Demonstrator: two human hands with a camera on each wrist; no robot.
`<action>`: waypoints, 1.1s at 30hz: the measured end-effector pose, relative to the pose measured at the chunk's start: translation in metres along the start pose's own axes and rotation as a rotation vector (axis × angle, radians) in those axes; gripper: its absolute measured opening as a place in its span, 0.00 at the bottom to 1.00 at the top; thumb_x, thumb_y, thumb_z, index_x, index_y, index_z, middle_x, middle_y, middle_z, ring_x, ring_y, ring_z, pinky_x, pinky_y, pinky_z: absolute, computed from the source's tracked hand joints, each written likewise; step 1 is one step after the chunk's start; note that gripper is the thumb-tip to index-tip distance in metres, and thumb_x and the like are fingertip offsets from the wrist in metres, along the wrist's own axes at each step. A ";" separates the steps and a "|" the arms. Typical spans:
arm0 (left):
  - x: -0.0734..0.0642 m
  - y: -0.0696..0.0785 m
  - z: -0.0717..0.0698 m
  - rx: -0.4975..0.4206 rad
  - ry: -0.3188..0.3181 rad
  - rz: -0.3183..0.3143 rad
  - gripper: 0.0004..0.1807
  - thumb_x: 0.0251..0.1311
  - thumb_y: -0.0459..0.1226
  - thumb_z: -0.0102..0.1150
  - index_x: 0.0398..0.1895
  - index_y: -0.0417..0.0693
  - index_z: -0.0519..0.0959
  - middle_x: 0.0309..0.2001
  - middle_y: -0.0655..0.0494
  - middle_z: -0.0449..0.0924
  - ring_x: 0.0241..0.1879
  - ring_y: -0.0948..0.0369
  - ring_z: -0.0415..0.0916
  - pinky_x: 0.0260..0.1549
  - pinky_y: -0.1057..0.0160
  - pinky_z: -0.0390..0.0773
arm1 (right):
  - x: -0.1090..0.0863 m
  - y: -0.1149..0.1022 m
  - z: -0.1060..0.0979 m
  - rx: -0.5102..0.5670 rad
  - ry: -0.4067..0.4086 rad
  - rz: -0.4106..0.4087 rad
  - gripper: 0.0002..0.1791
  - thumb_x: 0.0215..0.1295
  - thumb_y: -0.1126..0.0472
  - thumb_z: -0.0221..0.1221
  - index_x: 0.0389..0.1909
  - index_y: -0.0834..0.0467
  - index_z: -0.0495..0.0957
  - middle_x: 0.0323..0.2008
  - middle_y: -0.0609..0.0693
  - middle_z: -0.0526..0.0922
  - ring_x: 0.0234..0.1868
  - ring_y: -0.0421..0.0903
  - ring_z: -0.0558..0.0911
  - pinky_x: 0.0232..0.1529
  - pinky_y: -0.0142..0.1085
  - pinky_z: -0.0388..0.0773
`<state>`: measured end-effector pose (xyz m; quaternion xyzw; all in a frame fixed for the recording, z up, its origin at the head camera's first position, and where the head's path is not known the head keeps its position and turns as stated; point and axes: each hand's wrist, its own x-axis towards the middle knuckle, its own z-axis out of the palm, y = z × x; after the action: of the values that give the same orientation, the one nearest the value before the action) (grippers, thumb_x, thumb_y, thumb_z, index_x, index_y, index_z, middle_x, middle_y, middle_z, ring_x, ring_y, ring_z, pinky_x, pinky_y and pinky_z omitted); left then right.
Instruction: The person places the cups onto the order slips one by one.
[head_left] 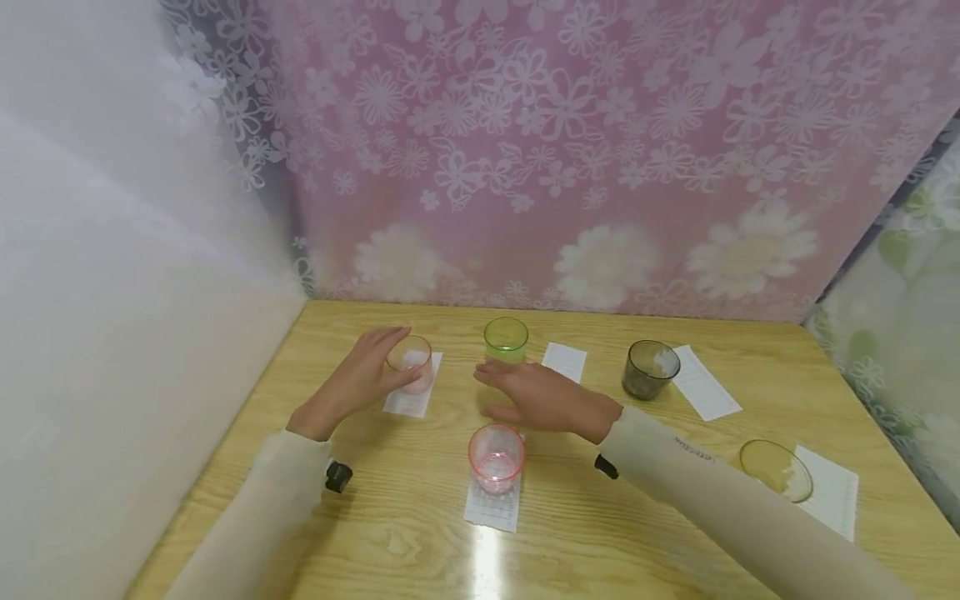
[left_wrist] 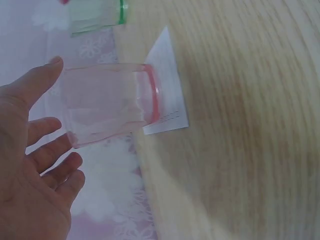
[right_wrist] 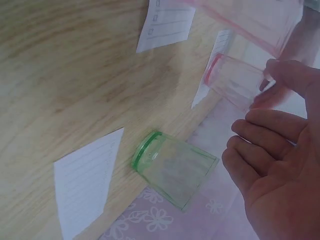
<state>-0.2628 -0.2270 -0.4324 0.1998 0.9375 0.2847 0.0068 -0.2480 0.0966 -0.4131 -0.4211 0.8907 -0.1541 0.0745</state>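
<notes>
A clear pale-pink cup (head_left: 420, 382) stands at the left on a slip of lined paper (head_left: 403, 407). My left hand (head_left: 360, 375) is around its upper part, thumb and fingers spread on either side; the left wrist view shows them close to the cup's open end, and contact is hard to tell. My right hand (head_left: 536, 396) hovers between a green cup (head_left: 506, 331) behind it and a clear cup with a red-pink rim (head_left: 497, 467) in front. Its fingers are extended, holding nothing. In the right wrist view the green cup (right_wrist: 175, 167) stands apart from that hand.
A grey cup (head_left: 645, 379) stands at right beside a paper slip (head_left: 705, 387). Nearer, a yellow cup (head_left: 772, 471), partly hidden by my right sleeve, is by another paper (head_left: 832, 483). More slips lie by the green cup (head_left: 566, 358) and under the red-pink cup (head_left: 491, 512).
</notes>
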 end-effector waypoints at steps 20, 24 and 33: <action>-0.001 -0.008 0.010 0.008 0.024 -0.069 0.44 0.76 0.53 0.67 0.86 0.45 0.63 0.84 0.41 0.61 0.84 0.39 0.54 0.79 0.30 0.61 | -0.048 -0.016 0.018 0.208 0.095 0.028 0.36 0.84 0.39 0.56 0.81 0.57 0.70 0.81 0.56 0.70 0.80 0.56 0.73 0.74 0.55 0.77; 0.000 -0.010 0.012 0.015 0.029 -0.071 0.44 0.76 0.53 0.68 0.86 0.45 0.63 0.84 0.40 0.61 0.84 0.38 0.55 0.79 0.30 0.62 | -0.054 -0.022 0.027 0.214 0.112 0.066 0.42 0.79 0.33 0.60 0.82 0.54 0.69 0.80 0.53 0.72 0.79 0.54 0.75 0.75 0.55 0.77; 0.002 -0.012 0.015 -0.011 0.019 -0.065 0.45 0.77 0.57 0.64 0.88 0.50 0.59 0.86 0.41 0.56 0.85 0.37 0.52 0.79 0.29 0.61 | -0.061 -0.025 0.044 0.218 0.132 0.132 0.52 0.64 0.25 0.69 0.80 0.53 0.72 0.77 0.54 0.76 0.75 0.55 0.80 0.70 0.55 0.82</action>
<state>-0.2672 -0.2272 -0.4507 0.1664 0.9419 0.2916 0.0082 -0.1794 0.1189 -0.4460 -0.3401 0.8973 -0.2721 0.0711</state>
